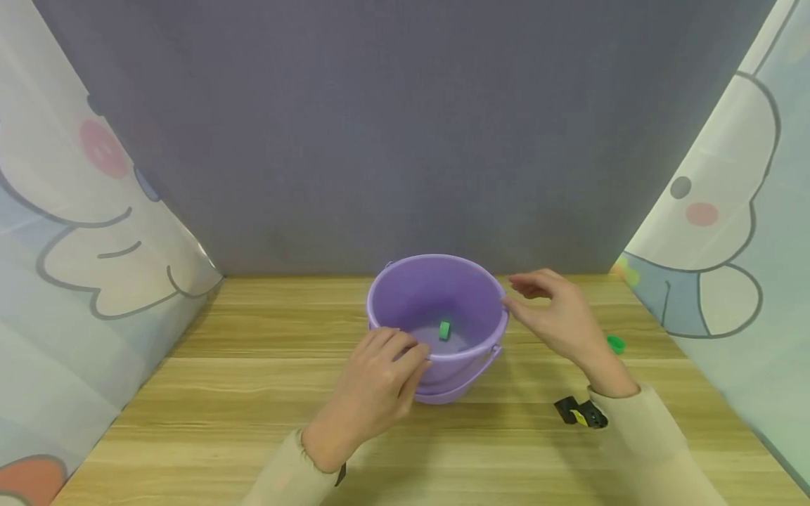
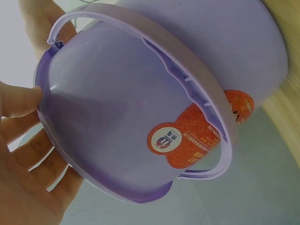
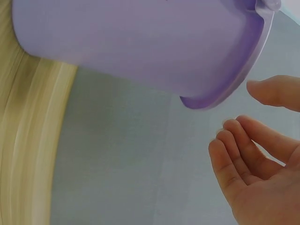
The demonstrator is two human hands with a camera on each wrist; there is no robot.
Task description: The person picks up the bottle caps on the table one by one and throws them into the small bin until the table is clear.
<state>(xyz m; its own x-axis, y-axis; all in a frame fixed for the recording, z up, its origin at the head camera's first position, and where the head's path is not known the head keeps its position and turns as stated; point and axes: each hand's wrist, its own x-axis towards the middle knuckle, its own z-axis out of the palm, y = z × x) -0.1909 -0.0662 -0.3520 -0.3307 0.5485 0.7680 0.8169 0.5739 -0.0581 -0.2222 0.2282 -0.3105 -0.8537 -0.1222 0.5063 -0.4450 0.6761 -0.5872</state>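
Note:
A purple bucket (image 1: 436, 376) stands on the wooden table, its carrying handle (image 2: 187, 56) hanging down on the near side. Inside, on its floor, lies a small green block (image 1: 444, 330). My left hand (image 1: 380, 379) grips the near-left rim, thumb outside and fingers reaching over the edge. An orange-red label (image 2: 187, 140) shows on the bucket's outer wall in the left wrist view. Beside the right rim is my right hand (image 1: 560, 320), its thumb tip close to the edge and its fingers loosely bent with nothing between them.
A green ring-shaped cap (image 1: 616, 344) lies on the table (image 1: 253, 393) beyond my right wrist. Near the right sleeve is a black and yellow object (image 1: 581, 413). A grey wall (image 1: 405, 140) rises behind the table, with cartoon-printed sheets (image 1: 715, 232) along both sides.

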